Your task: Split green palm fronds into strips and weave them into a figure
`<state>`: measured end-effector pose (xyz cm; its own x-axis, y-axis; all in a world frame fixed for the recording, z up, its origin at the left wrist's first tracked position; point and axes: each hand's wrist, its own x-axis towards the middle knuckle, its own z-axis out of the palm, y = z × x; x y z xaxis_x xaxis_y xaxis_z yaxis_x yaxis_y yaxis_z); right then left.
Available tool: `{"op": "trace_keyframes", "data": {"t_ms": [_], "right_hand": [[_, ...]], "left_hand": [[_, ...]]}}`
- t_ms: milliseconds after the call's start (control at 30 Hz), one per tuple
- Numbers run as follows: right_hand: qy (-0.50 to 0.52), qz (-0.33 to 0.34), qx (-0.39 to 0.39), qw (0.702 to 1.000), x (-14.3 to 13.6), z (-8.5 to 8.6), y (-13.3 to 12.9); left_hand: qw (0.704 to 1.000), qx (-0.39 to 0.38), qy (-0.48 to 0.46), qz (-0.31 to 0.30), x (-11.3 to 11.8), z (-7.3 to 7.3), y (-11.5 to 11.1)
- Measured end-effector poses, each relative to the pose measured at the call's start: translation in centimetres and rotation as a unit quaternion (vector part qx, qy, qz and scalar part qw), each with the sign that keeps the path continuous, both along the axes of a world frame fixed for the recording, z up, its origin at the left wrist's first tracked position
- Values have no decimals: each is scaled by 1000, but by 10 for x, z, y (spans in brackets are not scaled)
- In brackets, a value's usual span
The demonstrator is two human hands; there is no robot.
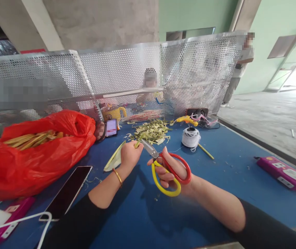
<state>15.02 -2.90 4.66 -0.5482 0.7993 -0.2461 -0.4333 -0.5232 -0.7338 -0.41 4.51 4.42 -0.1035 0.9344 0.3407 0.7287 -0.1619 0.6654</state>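
Note:
My right hand [172,169] is closed around the handles of a pair of scissors [151,150], one handle red and one yellow. The blades point up and left, their tips close to the fingers of my left hand [131,154]. That hand is pinched around a green plant leaf [115,159], whose pale, broad part hangs out on the left of the hand. A short green end shows above the fingertips by the blades. Just beyond both hands lies a heap of cut green plant scraps [151,131] on the blue table [132,221].
A red plastic bag [77,138] of dry stalks stands at left, with a dark phone [68,190] beside it. A white thread spool [190,137], a yellow glue gun [186,120] and a purple box [284,173] lie rightward. Perforated metal panels [122,69] rise behind.

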Motion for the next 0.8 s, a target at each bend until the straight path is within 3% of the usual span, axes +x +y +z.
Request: {"op": "trace_keyframes", "data": {"t_ms": [100, 167, 200, 233, 300, 333, 367, 400, 567, 667, 733, 767, 800], "right_hand": [[-77, -16, 45, 996, 2, 1, 1], [-237, -18, 127, 963, 6, 3, 2], [-352, -17, 187, 917, 9, 4, 1], [-475, -14, 251, 844, 12, 6, 1], [-675, -1, 345, 652, 16, 8, 0], [-735, 11, 368, 570, 18, 9, 0], [-770, 26, 378, 514, 19, 9, -1], [-786, 45, 385, 482, 19, 9, -2], [-748, 134, 478, 440, 18, 2, -5], [-731, 137, 507, 435, 18, 2, -4], [-711, 111, 522, 458, 18, 8, -3], [-682, 85, 536, 489, 17, 12, -5], [-632, 52, 553, 540, 16, 18, -8]], "left_hand": [[1000, -10, -17, -17, -3, -2, 4], [999, -19, -32, -34, -7, -2, 9], [998, -24, -35, -38, -10, -1, 11], [998, -28, -33, -36, -13, 0, 14], [997, -57, -39, -38, -17, 3, 22], [996, -67, -44, -37, -19, 5, 27], [996, -70, -44, -33, -19, 7, 33], [996, -71, -44, -29, -18, 9, 39], [991, -115, -62, -11, 0, 12, 73], [985, -137, -106, -10, 11, 13, 81], [977, -154, -146, -22, 13, 15, 75], [972, -165, -168, -31, 13, 17, 69], [965, -174, -191, -37, 13, 19, 61]]}}
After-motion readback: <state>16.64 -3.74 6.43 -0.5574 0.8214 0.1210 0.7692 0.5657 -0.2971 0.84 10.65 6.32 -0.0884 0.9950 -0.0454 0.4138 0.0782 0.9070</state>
